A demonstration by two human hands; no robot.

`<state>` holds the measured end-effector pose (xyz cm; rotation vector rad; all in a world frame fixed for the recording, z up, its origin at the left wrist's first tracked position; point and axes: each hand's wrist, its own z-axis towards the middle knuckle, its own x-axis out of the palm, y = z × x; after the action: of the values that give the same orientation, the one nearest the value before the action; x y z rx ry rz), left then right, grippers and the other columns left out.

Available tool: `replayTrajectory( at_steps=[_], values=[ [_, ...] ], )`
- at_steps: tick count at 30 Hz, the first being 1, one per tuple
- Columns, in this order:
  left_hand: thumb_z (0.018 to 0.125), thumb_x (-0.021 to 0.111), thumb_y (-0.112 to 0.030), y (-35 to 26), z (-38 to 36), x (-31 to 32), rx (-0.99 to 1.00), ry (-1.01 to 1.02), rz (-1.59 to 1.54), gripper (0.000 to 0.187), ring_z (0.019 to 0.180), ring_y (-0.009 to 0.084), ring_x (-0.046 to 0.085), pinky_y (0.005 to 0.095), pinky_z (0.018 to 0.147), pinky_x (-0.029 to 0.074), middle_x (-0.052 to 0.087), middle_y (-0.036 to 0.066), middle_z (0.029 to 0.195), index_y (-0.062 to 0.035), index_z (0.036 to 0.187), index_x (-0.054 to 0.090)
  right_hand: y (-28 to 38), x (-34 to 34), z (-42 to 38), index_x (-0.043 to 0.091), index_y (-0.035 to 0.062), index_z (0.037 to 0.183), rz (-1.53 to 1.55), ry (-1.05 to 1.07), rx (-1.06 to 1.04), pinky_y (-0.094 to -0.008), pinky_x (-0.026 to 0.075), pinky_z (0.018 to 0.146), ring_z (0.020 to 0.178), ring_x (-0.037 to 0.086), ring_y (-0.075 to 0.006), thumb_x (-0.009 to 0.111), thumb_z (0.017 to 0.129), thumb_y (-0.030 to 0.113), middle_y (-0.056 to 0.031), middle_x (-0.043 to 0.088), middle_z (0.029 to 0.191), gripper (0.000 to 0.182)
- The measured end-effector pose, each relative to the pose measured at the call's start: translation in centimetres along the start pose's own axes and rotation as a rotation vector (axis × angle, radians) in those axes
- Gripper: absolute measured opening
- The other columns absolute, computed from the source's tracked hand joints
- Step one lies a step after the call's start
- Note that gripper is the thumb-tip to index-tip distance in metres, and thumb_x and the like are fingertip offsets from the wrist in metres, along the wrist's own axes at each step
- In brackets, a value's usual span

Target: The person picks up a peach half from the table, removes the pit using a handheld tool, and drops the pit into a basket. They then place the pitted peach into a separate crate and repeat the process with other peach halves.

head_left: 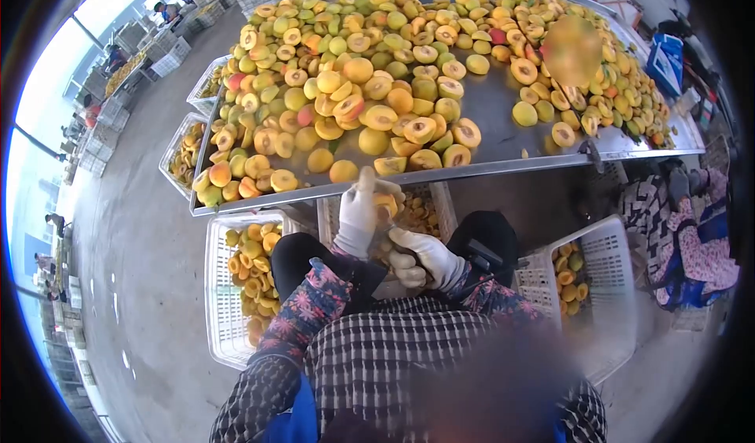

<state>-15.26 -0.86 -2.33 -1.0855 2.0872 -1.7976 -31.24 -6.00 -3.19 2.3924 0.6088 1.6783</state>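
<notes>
My left hand (362,211), in a white glove, is closed round a peach half (385,203) just below the near edge of the metal table (519,162). To its right and a little lower, my right hand (421,260), gloved too, has its fingers curled close to the fruit; what it grips is too small to make out. Beneath both hands a white crate (447,207) holds cut fruit. Many halved and whole yellow-orange peaches (358,69) are heaped on the table above my hands.
White crates with fruit stand at my left (220,301) and right (617,278). Two more crates (174,140) adjoin the table's left edge. A person in patterned sleeves (700,246) sits at the right. Other people and stacked crates (169,61) are at the far left.
</notes>
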Motion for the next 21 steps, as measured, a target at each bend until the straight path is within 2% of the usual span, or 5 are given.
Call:
replayTrajectory(
  at_steps=[8, 11, 17, 20, 21],
  values=[
    [0.092, 0.060, -0.043, -6.6, 1.2, -14.3, 0.293, -0.377, 0.654, 0.041, 0.076, 0.0206, 0.066, 0.0317, 0.067, 0.051, 0.069, 0.009, 0.086, -0.0036, 0.100, 0.069, 0.0, -2.7, -0.9, 0.049, 0.0067, 0.126, -1.480, -0.423, -0.431, -0.0400, 0.050, 0.071, 0.076, 0.062, -0.0343, 0.052, 0.096, 0.031, -0.0183, 0.063, 0.083, 0.038],
    [0.085, 0.066, -0.034, -9.0, -0.6, -17.5, 0.499, -0.654, 1.684, 0.030, 0.093, 0.0326, 0.063, 0.0412, 0.086, 0.048, 0.068, 0.016, 0.098, -0.0115, 0.105, 0.070, -0.3, -2.5, -1.6, 0.039, 0.0070, 0.140, -1.757, -0.532, -0.450, -0.0457, 0.050, 0.082, 0.093, 0.062, -0.0411, 0.051, 0.094, 0.024, -0.0234, 0.063, 0.105, 0.050],
    [0.090, 0.062, -0.030, -5.0, 4.9, -13.2, 0.656, -0.175, 1.440, 0.029, 0.089, 0.0319, 0.064, 0.0417, 0.081, 0.051, 0.068, 0.014, 0.094, -0.0081, 0.107, 0.068, 0.0, -3.1, -0.4, 0.061, 0.0041, 0.102, -1.990, -0.642, -0.336, -0.0451, 0.052, 0.071, 0.082, 0.065, -0.0358, 0.051, 0.092, 0.023, -0.0183, 0.064, 0.091, 0.024],
    [0.092, 0.061, -0.032, 4.1, 18.7, -18.3, 1.133, 0.482, 1.507, 0.031, 0.088, 0.0262, 0.067, 0.0378, 0.083, 0.054, 0.070, 0.015, 0.100, -0.0082, 0.112, 0.065, -0.1, -4.2, 2.5, 0.051, 0.0142, 0.125, -1.842, -0.573, -0.291, -0.0438, 0.051, 0.080, 0.089, 0.066, -0.0341, 0.053, 0.090, 0.030, -0.0183, 0.066, 0.101, 0.038],
    [0.085, 0.070, -0.029, -1.1, 12.9, -11.9, 0.396, 0.256, 1.350, 0.037, 0.097, 0.0224, 0.067, 0.0316, 0.087, 0.052, 0.070, 0.010, 0.110, -0.0202, 0.121, 0.065, 0.1, -3.9, 2.6, 0.047, 0.0176, 0.133, -1.782, -0.541, -0.284, -0.0434, 0.050, 0.083, 0.091, 0.066, -0.0335, 0.054, 0.090, 0.032, -0.0183, 0.067, 0.105, 0.046]
  ],
)
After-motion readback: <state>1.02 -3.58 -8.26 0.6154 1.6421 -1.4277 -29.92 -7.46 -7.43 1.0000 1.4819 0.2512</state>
